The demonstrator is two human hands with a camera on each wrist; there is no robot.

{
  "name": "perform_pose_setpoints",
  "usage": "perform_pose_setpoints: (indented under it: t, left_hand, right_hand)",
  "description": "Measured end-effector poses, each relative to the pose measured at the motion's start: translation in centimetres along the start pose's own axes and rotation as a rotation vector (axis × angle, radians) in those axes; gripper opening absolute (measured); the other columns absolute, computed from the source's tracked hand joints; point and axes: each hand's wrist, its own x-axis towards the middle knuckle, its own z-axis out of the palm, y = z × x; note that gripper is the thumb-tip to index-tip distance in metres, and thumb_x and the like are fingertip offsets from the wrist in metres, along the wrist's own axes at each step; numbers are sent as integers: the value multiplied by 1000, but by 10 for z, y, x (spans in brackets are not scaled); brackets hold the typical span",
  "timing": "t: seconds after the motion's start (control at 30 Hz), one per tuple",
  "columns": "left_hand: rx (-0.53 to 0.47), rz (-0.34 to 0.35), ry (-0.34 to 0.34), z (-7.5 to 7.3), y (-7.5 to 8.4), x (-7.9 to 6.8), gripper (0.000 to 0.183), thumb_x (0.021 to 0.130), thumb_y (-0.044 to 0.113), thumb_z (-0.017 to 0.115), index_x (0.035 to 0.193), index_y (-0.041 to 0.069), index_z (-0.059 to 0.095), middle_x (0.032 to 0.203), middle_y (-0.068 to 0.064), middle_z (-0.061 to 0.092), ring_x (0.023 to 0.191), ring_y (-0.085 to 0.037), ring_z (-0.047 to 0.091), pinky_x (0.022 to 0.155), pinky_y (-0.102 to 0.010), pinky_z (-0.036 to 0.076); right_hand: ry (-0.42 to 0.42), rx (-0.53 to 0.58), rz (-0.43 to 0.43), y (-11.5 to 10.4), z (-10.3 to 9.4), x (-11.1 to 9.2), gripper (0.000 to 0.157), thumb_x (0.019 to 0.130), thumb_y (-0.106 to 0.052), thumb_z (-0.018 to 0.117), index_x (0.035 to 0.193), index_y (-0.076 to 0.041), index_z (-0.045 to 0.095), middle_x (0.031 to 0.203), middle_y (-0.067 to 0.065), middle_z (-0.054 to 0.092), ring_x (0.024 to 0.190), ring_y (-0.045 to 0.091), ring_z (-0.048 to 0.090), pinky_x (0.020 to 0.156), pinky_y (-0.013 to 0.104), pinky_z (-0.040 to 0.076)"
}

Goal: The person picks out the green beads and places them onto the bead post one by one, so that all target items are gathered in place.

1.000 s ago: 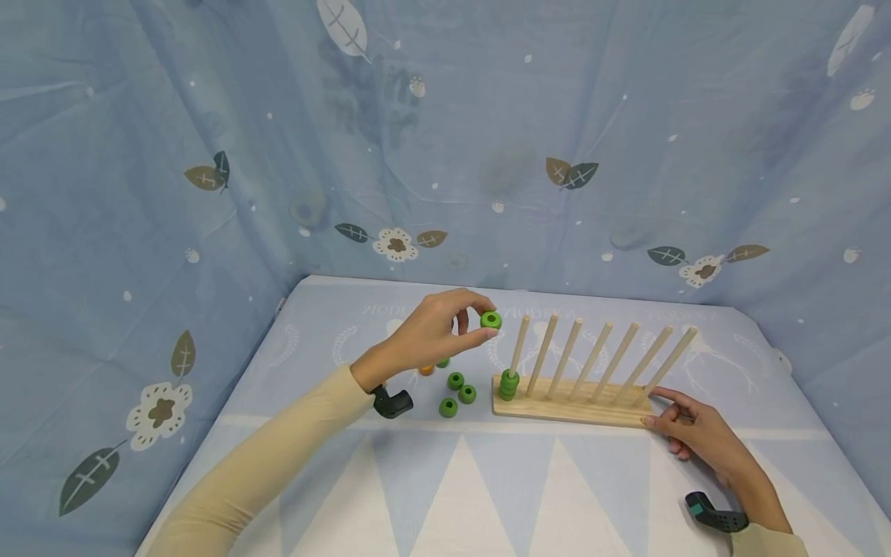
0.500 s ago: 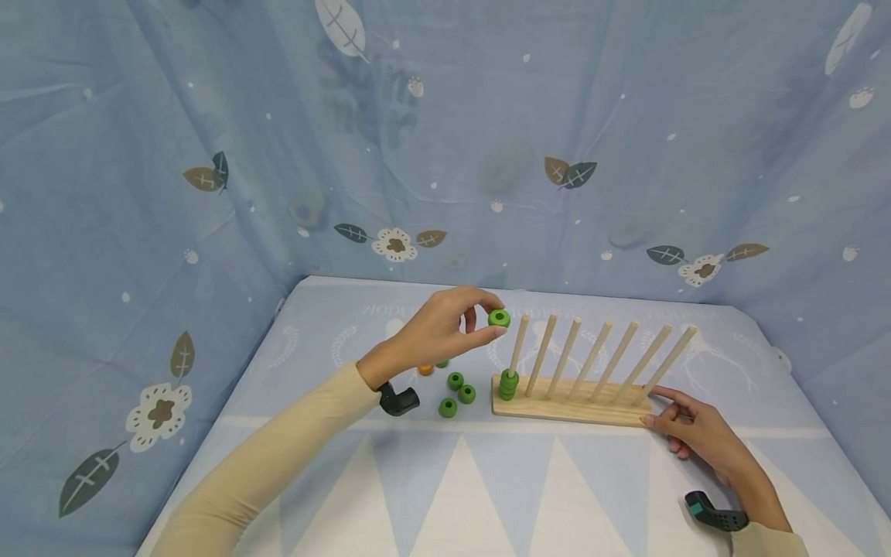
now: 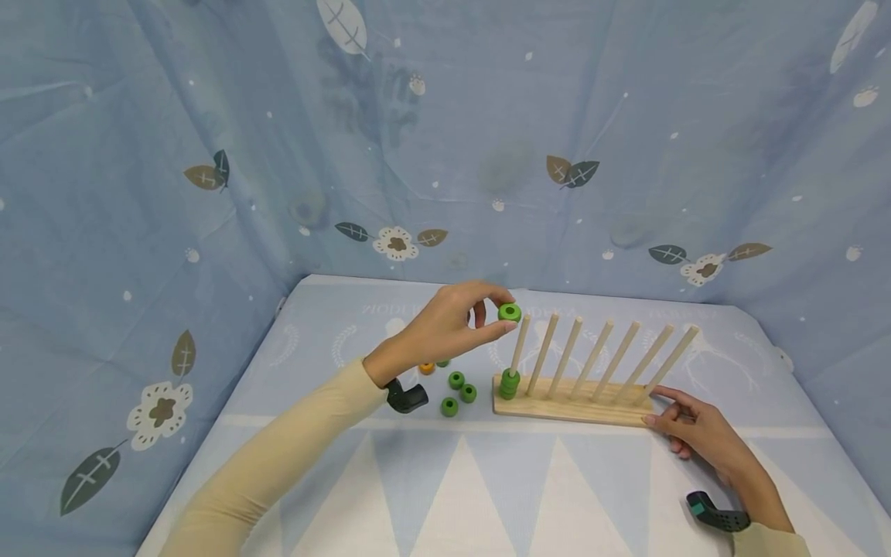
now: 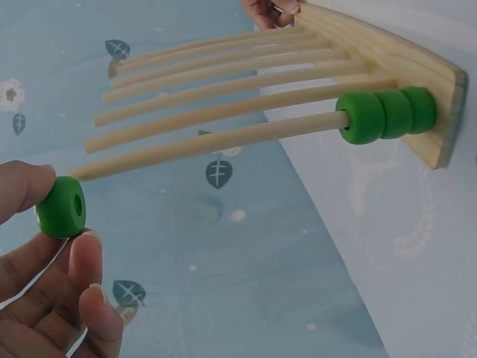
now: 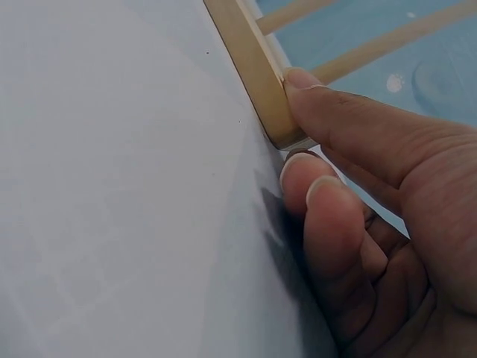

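My left hand [image 3: 455,321] pinches a green wooden bead [image 3: 510,312] between thumb and fingers. That bead is at the top of the leftmost peg [image 3: 518,348] of a wooden peg rack [image 3: 578,411]. The left wrist view shows its hole facing the rack, just beside the peg's tip. Low on this same peg sits a stack of three green beads [image 4: 395,115]; the other pegs are bare. At the rack's right end my right hand [image 3: 706,437] grips the base, thumb on the front corner and a finger behind, its remaining fingers curled below.
Several loose green beads [image 3: 449,406] lie on the table left of the rack. Behind them is an orange bead [image 3: 426,369], partly covered by the left wrist. A blue patterned cloth [image 3: 487,155] hangs around the table's back and sides.
My left hand has carried the green bead rightward and slightly up, from left of the first peg to its tip. The right hand and the rack have stayed in place.
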Motion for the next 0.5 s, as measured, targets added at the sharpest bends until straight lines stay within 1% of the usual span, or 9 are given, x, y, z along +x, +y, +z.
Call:
perform_pose_setpoints:
  t: [0.3,0.5]
  left_hand:
    - [-16,4,6,0,4,5,29,97,24,74,123,10,69,110,1,68,70,-2,54,59,-26,39]
    - [-15,22,9,0,5,7,30,98,24,74,123,10,69,112,1,68,71,-1,54,60,-26,40]
  right_hand:
    - [-5,-1,0,-1,-1,2,79,96,-30,76,156,1,34,88,11,58,57,16,55,51,34,53]
    - [-9,-6,11,-3,-1,0,78,96,-30,75,156,0,34,86,10,58,57,15,54,51,33,52]
